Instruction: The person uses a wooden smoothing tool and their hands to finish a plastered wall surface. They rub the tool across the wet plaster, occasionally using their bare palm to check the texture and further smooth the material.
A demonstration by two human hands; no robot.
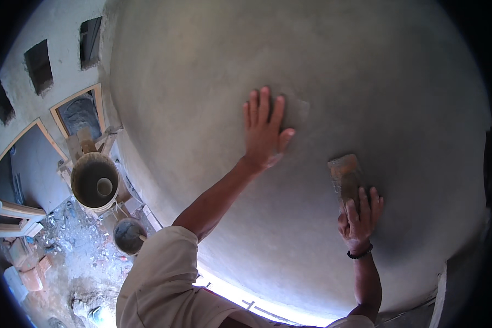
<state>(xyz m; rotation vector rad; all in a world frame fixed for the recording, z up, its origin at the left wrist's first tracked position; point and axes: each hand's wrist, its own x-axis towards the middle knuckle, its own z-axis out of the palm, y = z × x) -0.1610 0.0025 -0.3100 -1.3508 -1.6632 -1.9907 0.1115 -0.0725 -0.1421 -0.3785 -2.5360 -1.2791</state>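
A wide grey plastered wall [202,82] fills most of the view. My left hand [265,128] lies on it near the middle, palm to the surface and fingers spread, holding nothing. Just right of those fingers is a slightly lighter patch in the plaster. Lower and to the right, my right hand [362,216] grips a flat, narrow, plaster-crusted tool [344,169] with orange-brown patches. Its exact kind is unclear. The tool's far end points up and left against the wall, while its near end is hidden by my fingers. A dark bead bracelet circles my right wrist.
At left stand a large bucket [94,183] with a small round vessel inside and a smaller bucket [129,235] holding grey mix and a stick. Rubble and bricks [31,279] litter the floor below. Wood-framed openings [82,112] pierce the side wall.
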